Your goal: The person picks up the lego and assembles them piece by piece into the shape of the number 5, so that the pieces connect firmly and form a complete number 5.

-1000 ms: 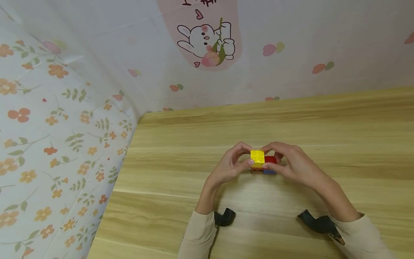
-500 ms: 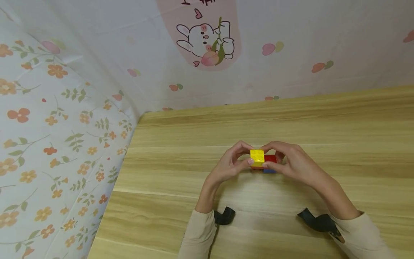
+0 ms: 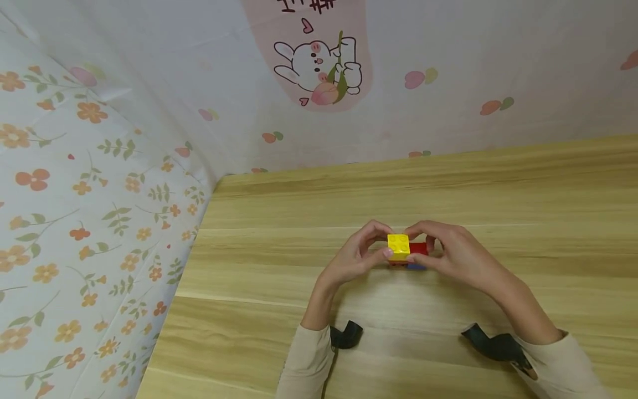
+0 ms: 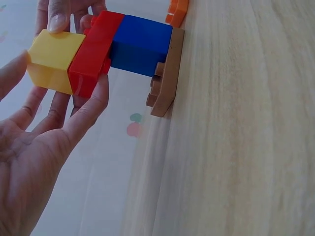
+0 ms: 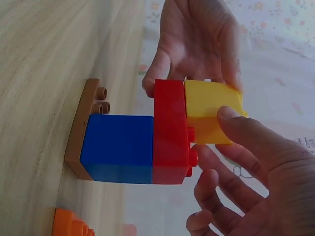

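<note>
A stack of toy building bricks stands on the table: a thin brown plate, a blue brick, a red brick and a yellow brick on top. The yellow brick covers the left part of the red one, whose studs show on the right. My left hand pinches the yellow brick from the left, with one finger against the red brick's end. From the right, my right hand also pinches the yellow brick, its thumb on the near face. Its other fingers are partly hidden behind the bricks.
An orange brick lies on the table to the right of the stack, hidden in the head view. Behind the wooden table hangs a printed cloth, and a floral cloth borders its left side.
The head view shifts slightly. Both hands keep their hold on the yellow brick, and the stack stays in place.
</note>
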A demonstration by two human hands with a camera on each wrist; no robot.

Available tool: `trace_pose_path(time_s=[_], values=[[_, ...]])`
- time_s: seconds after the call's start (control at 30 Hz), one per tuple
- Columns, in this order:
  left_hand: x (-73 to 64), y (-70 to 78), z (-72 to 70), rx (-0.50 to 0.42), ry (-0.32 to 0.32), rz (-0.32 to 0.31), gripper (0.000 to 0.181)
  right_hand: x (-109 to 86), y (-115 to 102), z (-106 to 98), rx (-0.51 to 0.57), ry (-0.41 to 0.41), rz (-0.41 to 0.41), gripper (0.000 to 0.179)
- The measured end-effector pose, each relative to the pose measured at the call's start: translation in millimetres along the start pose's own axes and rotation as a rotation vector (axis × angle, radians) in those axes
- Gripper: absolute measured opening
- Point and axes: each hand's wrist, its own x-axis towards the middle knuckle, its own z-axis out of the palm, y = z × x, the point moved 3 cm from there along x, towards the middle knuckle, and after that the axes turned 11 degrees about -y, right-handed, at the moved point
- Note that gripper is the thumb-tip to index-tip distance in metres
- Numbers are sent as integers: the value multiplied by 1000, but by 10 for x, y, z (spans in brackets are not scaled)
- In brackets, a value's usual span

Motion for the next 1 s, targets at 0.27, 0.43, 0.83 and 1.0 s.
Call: trace_pose_path(time_s=[0.27, 0.43, 0.83, 1.0], values=[[7, 16, 14, 1, 1, -17, 26, -88, 33, -111, -60, -6, -3, 44], [7, 20, 10, 7, 6, -22, 26, -193, 129, -267, -90, -24, 53, 43], [4, 4, 2, -9, 9, -23, 26, -277, 275, -382, -101, -82, 182, 49], [4, -2, 0, -20, 9, -23, 26, -285, 292, -383, -95, -106, 213, 47]])
